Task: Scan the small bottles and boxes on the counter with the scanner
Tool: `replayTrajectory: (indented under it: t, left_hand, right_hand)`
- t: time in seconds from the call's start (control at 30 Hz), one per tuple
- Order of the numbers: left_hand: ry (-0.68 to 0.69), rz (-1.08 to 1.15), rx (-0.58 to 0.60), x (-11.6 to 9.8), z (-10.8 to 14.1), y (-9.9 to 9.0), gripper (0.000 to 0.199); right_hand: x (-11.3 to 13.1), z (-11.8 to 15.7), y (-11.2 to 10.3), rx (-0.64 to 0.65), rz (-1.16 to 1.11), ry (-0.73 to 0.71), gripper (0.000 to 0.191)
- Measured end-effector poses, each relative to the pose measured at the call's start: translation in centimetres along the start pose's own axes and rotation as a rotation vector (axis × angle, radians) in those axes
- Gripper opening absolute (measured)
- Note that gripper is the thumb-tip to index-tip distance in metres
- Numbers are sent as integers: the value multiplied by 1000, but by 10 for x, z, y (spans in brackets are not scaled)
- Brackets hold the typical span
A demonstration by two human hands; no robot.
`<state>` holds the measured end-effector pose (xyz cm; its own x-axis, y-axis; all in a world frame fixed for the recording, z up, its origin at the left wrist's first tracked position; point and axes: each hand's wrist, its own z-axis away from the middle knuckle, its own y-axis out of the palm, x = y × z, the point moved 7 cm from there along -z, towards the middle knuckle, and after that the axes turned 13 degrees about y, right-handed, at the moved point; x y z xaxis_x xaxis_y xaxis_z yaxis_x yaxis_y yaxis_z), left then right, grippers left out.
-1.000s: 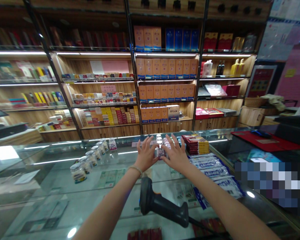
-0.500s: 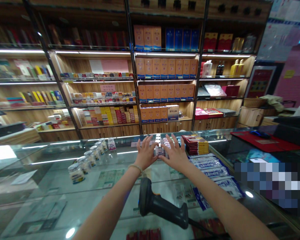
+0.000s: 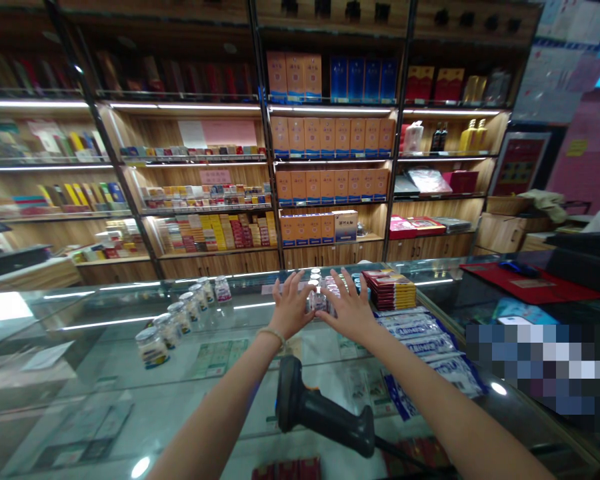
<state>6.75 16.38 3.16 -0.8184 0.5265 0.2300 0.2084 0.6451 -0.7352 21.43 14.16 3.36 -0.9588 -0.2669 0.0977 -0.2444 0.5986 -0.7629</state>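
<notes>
My left hand [image 3: 291, 307] and my right hand [image 3: 350, 308] reach over the glass counter [image 3: 180, 400], fingers spread, one on each side of a small clear jar [image 3: 318, 300]. Thumbs and fingertips come close to that jar; whether they press on it I cannot tell. It stands at the front of a row of small white-capped jars [image 3: 315, 272] running away from me. More small jars with pinkish labels stand beside them, partly behind my right fingers. Under my forearms a black handheld barcode scanner [image 3: 325, 410] lies on the glass, its cable trailing right.
To the left, a slanting row of capped jars [image 3: 153, 347] lines the counter. On the right are stacked red-and-yellow packets [image 3: 391, 290] and blue-and-white packets [image 3: 425, 347]. Beyond lie a red mat [image 3: 535, 283] and a mouse [image 3: 519, 268]. Shelves of boxes [image 3: 330, 187] fill the wall behind.
</notes>
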Motion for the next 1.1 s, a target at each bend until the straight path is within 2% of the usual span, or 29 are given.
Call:
replayTrajectory:
  t: [0.1, 0.33, 0.47, 0.73, 0.97, 1.1]
  left_hand:
    - [6, -6, 5, 1, 1, 0, 53]
    - [20, -47, 39, 6, 7, -3, 81]
    - [15, -58, 46, 9, 11, -10, 87]
    - [-8, -82, 28, 17, 20, -35, 84]
    - [-26, -106, -12, 32, 29, -64, 73]
    - [-53, -127, -31, 45, 40, -82, 66]
  right_hand:
    - [0, 1, -1, -2, -6, 4, 64]
    - [2, 2, -4, -5, -1, 0, 75]
    - [1, 4, -4, -16, -16, -2, 75]
    - [4, 4, -3, -59, 26, -22, 73]
    - [11, -8, -18, -105, 27, -64, 66]
    - [25, -15, -24, -127, 24, -111, 61]
